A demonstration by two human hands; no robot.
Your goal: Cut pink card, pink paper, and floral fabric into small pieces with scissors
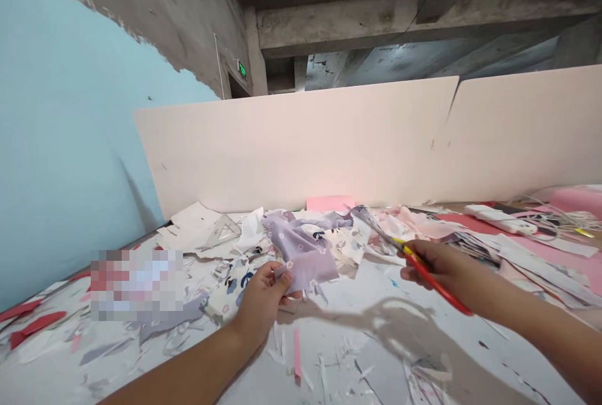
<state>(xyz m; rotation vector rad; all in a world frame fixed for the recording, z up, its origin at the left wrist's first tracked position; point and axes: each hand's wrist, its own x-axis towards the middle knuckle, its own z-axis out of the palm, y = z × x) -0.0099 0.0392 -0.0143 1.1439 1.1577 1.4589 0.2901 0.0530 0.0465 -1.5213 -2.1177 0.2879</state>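
Observation:
My left hand (266,295) pinches the near edge of a lilac fabric piece (313,267) printed with small pale flowers. The rest of that cloth spreads away from me over other scraps. On the right, my right hand (435,267) is closed around red and yellow scissors (421,267), whose blades point up and left, apart from the held edge. Whether the blades are parted is hard to make out. Beneath and left of my left hand lies cream fabric (230,283) with dark blue flowers, and more patterned cloth (350,245) sits behind the lilac piece.
A clear triangle ruler (221,231) lies at the back left. At the right are a white power strip (501,220), cables and stacked strips (540,267). A pale partition (301,148) stands behind the table (329,330). Red scraps (37,330) lie far left; part there is blurred.

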